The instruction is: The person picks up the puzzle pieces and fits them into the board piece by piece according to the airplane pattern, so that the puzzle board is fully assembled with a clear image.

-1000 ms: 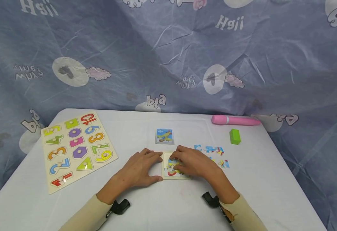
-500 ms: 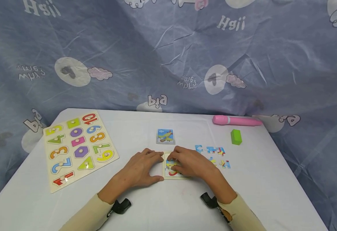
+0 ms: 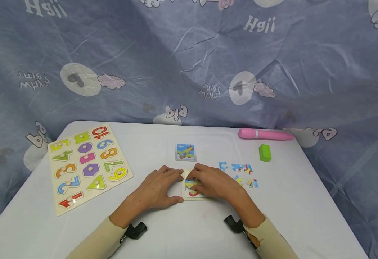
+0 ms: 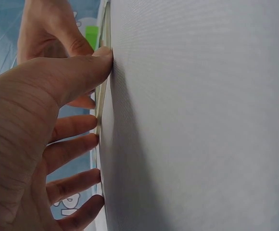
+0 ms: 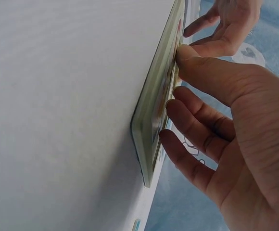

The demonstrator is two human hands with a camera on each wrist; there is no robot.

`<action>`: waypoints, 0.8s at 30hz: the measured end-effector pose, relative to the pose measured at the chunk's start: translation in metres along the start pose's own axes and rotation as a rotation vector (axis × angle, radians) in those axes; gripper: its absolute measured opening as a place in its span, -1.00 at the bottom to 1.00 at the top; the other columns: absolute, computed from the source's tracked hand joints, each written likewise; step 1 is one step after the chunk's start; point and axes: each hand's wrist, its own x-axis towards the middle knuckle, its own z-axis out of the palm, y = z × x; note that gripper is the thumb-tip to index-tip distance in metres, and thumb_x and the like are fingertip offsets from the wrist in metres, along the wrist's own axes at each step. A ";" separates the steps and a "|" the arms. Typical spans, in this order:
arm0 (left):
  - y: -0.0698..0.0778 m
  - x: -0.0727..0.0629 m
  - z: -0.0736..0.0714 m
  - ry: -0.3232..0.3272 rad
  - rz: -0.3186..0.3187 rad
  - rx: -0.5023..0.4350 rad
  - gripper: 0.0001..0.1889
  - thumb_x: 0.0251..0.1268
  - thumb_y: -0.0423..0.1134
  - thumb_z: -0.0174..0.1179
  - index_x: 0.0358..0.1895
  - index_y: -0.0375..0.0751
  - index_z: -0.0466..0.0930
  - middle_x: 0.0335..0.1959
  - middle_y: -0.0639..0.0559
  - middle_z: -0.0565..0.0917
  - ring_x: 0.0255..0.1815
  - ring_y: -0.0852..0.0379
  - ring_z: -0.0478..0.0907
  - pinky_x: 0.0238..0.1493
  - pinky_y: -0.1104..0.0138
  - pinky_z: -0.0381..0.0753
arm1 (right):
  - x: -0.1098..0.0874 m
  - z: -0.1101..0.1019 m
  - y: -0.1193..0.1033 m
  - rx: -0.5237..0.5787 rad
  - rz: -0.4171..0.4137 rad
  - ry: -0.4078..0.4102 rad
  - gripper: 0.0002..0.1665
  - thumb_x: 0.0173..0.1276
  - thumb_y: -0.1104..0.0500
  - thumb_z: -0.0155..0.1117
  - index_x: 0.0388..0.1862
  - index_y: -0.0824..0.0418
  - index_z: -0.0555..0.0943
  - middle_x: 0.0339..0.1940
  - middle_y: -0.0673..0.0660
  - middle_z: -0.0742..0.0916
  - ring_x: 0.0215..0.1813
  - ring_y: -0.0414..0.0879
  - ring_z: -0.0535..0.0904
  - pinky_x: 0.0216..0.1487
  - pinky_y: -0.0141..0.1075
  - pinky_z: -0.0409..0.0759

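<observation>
Pale wood, nearly square, one puzzle board (image 3: 195, 199) lies under the right grip (image 3: 213, 181), fingers loosely parted, nothing visibly pinched; the left grip (image 3: 160, 187), spread, touches its left edge. Rightward of the right grip: at least five loose pieces (image 3: 236, 167), one block (image 3: 265, 153), one pen (image 3: 266, 134). Ahead, one card (image 3: 185, 152); leftward, one number board (image 3: 79, 166).

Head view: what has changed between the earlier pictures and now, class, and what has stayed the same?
The right hand has shifted slightly left over the puzzle, and the blue piece at its fingers has slid left, closer to the puzzle's left rim. The left hand stays at that rim. The loose pieces, card, number board, green block and pink pen lie as before.
</observation>
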 end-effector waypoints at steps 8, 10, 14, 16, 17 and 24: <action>0.000 0.000 -0.001 0.003 0.007 -0.008 -0.36 0.23 0.22 0.53 0.30 0.02 0.68 0.50 0.09 0.59 0.40 0.01 0.51 0.23 0.00 0.60 | 0.000 -0.001 0.000 0.005 -0.011 0.001 -0.69 0.45 0.12 0.53 0.14 0.06 0.78 -0.02 -0.03 0.68 -0.22 -0.26 0.57 -0.10 -0.30 0.63; 0.000 0.000 -0.002 0.005 0.008 -0.009 -0.36 0.23 0.22 0.54 0.30 0.02 0.68 0.50 0.09 0.59 0.41 0.00 0.50 0.23 -0.01 0.60 | 0.001 -0.001 -0.001 0.006 -0.011 -0.001 -0.70 0.46 0.12 0.52 0.14 0.07 0.78 -0.02 -0.03 0.69 -0.21 -0.26 0.58 -0.10 -0.30 0.64; -0.001 0.000 -0.001 0.004 0.008 -0.011 -0.36 0.22 0.22 0.54 0.30 0.02 0.68 0.50 0.10 0.59 0.41 0.01 0.50 0.23 -0.01 0.60 | 0.001 -0.001 0.000 0.006 -0.007 -0.007 -0.71 0.47 0.13 0.50 0.14 0.06 0.79 -0.03 -0.03 0.69 -0.22 -0.26 0.57 -0.10 -0.31 0.63; -0.001 0.000 -0.001 0.004 0.008 -0.012 -0.35 0.22 0.22 0.54 0.31 0.02 0.68 0.50 0.10 0.58 0.41 0.01 0.50 0.23 0.00 0.60 | 0.001 0.000 0.000 0.003 -0.007 -0.008 -0.70 0.46 0.14 0.50 0.14 0.07 0.79 -0.03 -0.03 0.69 -0.22 -0.26 0.58 -0.11 -0.32 0.63; -0.001 0.000 -0.001 0.003 0.009 -0.014 -0.36 0.22 0.22 0.54 0.30 0.02 0.68 0.50 0.10 0.58 0.41 0.01 0.50 0.23 0.00 0.60 | 0.001 0.000 0.000 0.002 -0.008 -0.007 -0.71 0.46 0.15 0.50 0.14 0.07 0.79 -0.03 -0.03 0.69 -0.22 -0.26 0.58 -0.11 -0.32 0.63; 0.000 0.000 -0.002 0.006 0.011 -0.023 -0.36 0.21 0.22 0.55 0.28 0.02 0.69 0.50 0.09 0.59 0.39 0.01 0.51 0.21 0.00 0.61 | 0.001 0.001 0.000 0.010 -0.018 0.005 -0.75 0.46 0.16 0.50 0.08 0.04 0.79 -0.06 -0.03 0.68 -0.27 -0.27 0.54 -0.16 -0.33 0.60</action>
